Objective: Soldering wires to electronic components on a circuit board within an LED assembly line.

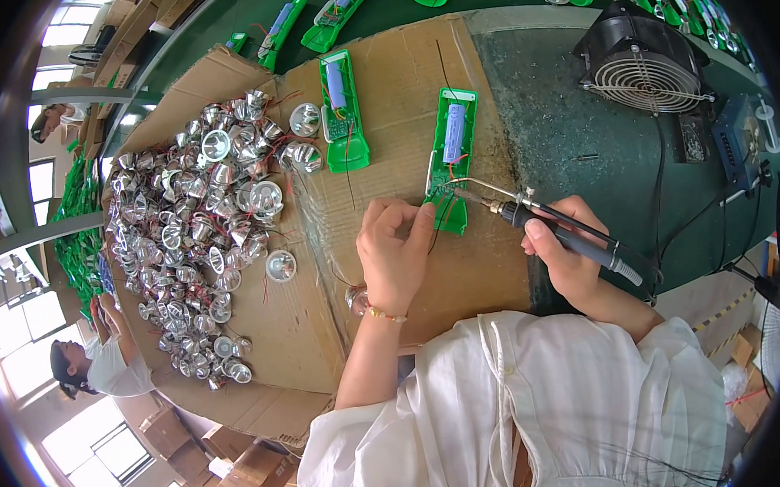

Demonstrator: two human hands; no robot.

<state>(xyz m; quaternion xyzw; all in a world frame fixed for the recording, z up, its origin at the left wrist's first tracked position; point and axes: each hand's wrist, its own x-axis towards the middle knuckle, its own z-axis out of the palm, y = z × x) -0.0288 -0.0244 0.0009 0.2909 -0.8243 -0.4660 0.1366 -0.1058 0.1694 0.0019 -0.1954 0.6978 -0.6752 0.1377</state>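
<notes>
Since the left hand (396, 247) was pinched (on what, couldn't tell) while the right hand (572, 257) gripped the soldering iron (518, 214), steadying the green casing (454, 220) by the cardboard's right edge (501, 269) probably helped.

Wearer | top (580, 401): white, loose, creased, at 5 o'clock | sleeves (355, 432): white, wide, ending near the elbows, at 6 and 4 o'clock | cord (498, 413): white, looped, down the front | bracelet (383, 313): thin, red and gold-toned beads, left wrist (389, 301), 6 o'clock
</notes>
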